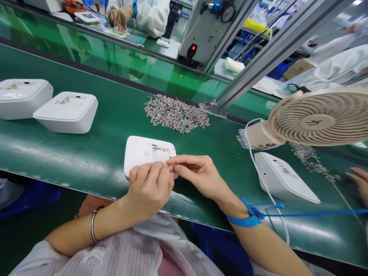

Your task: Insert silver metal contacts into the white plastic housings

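A white plastic housing [138, 147] lies on the green bench surface in front of me, its recessed compartment [161, 152] facing up. My left hand [152, 186] is closed over the housing's near edge, fingers curled beside the compartment; what its fingertips hold is hidden. From the right, my right hand [198, 172] meets the left fingertips at the compartment's near right corner. Its thumb and forefinger are pinched together, and anything between them is too small to name. Beyond the housing is a heap of small metal pieces [176, 115].
Two similar white housings [66, 111] sit at the left, another [284, 178] at the right. A beige fan [316, 119] with a white cable stands on the right. A blue wrist cord [310, 212] trails rightward. Co-workers' hands [120, 18] appear across the bench and at the right edge.
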A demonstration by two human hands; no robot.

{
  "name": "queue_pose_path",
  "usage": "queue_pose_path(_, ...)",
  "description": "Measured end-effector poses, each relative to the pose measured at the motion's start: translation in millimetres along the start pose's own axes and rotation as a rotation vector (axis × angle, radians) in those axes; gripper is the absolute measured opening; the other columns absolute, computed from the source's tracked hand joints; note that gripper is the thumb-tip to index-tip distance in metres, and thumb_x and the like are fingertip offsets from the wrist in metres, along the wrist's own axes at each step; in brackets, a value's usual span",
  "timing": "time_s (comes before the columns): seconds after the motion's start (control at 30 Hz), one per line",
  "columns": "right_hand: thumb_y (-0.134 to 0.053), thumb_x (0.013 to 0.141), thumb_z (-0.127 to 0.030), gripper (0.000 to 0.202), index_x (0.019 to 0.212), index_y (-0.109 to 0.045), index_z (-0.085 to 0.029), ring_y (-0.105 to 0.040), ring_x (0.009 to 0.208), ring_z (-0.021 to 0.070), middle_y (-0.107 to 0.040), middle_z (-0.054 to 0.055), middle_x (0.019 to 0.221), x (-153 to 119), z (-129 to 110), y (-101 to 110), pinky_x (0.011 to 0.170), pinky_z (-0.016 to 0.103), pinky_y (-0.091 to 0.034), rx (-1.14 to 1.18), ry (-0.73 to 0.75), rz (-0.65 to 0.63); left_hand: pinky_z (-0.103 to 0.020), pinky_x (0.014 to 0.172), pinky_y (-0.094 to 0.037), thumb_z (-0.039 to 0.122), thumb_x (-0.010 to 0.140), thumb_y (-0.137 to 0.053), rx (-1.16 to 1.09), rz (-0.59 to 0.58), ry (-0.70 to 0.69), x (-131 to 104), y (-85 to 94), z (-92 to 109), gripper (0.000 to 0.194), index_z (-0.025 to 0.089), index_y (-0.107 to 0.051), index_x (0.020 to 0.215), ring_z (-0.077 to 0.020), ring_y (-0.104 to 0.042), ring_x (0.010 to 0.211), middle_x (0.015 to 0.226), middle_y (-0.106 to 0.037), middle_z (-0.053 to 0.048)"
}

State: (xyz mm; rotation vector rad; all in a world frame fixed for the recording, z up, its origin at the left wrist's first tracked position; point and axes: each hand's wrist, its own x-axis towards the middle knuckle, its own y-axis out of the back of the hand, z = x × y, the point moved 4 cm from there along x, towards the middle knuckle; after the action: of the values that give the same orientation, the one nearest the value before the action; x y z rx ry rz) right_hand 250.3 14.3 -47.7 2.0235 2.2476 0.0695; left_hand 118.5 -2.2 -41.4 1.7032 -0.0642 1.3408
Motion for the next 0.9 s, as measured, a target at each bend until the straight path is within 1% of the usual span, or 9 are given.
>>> queue_pose_path(0.1, -0.063, 0.072, -0.018, 0.014, 0.081, -0.073, -0.022, -0.064, 0.068, 0.0123, -0.071, 0.0, 0.076, -0.5, -1.4, -1.1, 0.066, 0.025, -0.052, -0.015, 0.035, -0.011, -0.032, 0.063, -0.034, 0.017, 0.077, -0.061, 0.017, 0.015, 0.007, 0.2, 0.9, -0.3, 0.003, 0.014, -0.06, 0.079, -0.0184, -0.054, 0.069, 0.074, -0.069, -0.004)
queue_pose_path(0.27, -0.061, 0.075, -0.015, 0.014, 0.08, -0.072, -0.021, -0.062, 0.07, 0.0112, -0.07, 0.0, 0.077, -0.2, -3.5, -4.9, 0.067, 0.024, -0.05, -0.045, 0.096, -0.041, -0.033, 0.063, -0.032, 0.016, 0.079, -0.058, 0.016, -0.011, 0.024, 0.1, -0.6, -1.1, 0.003, 0.014, -0.061, 0.077, -0.0186, -0.055, 0.069, 0.073, -0.069, -0.003)
queue_pose_path(0.5, -0.064, 0.074, -0.016, 0.011, 0.082, -0.071, -0.021, -0.057, 0.066, 0.0109, -0.065, 0.001, 0.073, -0.9, -3.0, -4.9, 0.061, 0.025, -0.048, -0.045, 0.177, -0.003, -0.033, 0.065, -0.034, 0.016, 0.081, -0.057, -0.038, 0.019, 0.038, -1.6, -0.5, -1.3, 0.009, 0.011, -0.062, 0.085, -0.0176, -0.057, 0.071, 0.084, -0.071, -0.005)
queue_pose_path(0.6, -0.064, 0.075, -0.016, 0.012, 0.082, -0.071, -0.022, -0.057, 0.066, 0.0109, -0.065, 0.0, 0.073, -2.3, -3.7, -4.6, 0.062, 0.025, -0.048, -0.035, 0.198, 0.017, -0.033, 0.065, -0.034, 0.015, 0.081, -0.056, -0.043, 0.019, 0.044, -1.4, 0.1, -1.9, 0.009, 0.011, -0.062, 0.086, -0.0171, -0.058, 0.071, 0.086, -0.072, -0.006)
queue_pose_path(0.73, -0.063, 0.076, -0.016, 0.013, 0.082, -0.071, -0.024, -0.059, 0.068, 0.0117, -0.067, 0.001, 0.074, -3.2, -6.2, -6.2, 0.064, 0.027, -0.049, -0.038, 0.215, 0.011, -0.033, 0.066, -0.035, 0.014, 0.08, -0.056, -0.075, 0.037, 0.054, -2.7, 0.9, -2.7, 0.008, 0.012, -0.061, 0.086, -0.0169, -0.058, 0.07, 0.093, -0.072, -0.008)
queue_pose_path(0.9, -0.064, 0.077, -0.021, 0.009, 0.081, -0.071, -0.024, -0.059, 0.068, 0.0131, -0.066, 0.002, 0.074, -4.2, -7.1, -8.1, 0.065, 0.028, -0.05, -0.035, 0.213, 0.023, -0.032, 0.066, -0.036, 0.014, 0.082, -0.053, -0.137, 0.025, 0.09, -2.1, 1.6, -3.7, 0.007, 0.013, -0.059, 0.085, -0.0165, -0.058, 0.07, 0.086, -0.071, -0.006)
